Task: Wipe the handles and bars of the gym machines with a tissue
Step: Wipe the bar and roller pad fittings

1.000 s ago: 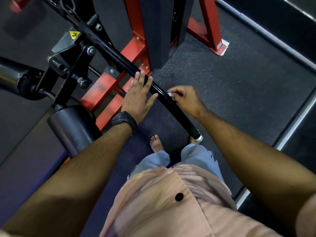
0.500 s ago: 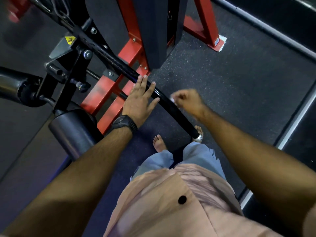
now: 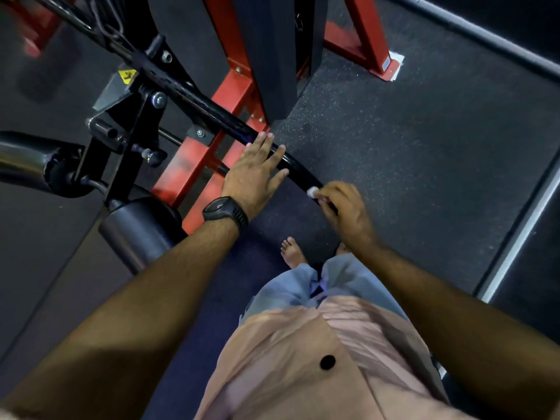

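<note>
A long black bar [image 3: 212, 112] of a red-framed gym machine runs diagonally from the upper left down toward my legs. My left hand [image 3: 253, 174], with a black watch at the wrist, lies flat on the bar with straight fingers. Just below it my right hand [image 3: 345, 210] pinches a small white tissue [image 3: 312, 191] and holds it against the bar. That hand hides the bar's lower end.
The red frame [image 3: 239, 89] and a black weight-stack shroud [image 3: 266, 56] stand behind the bar. A black padded roller [image 3: 136, 231] and a lever arm [image 3: 27, 159] sit at the left. Dark rubber flooring [image 3: 424, 140] spreads right to a grey strip [image 3: 521, 234]. My bare foot [image 3: 292, 253] stands below the bar.
My right hand has slid with the tissue down the bar toward its near end and now covers it. My left hand stays flat on the bar.
</note>
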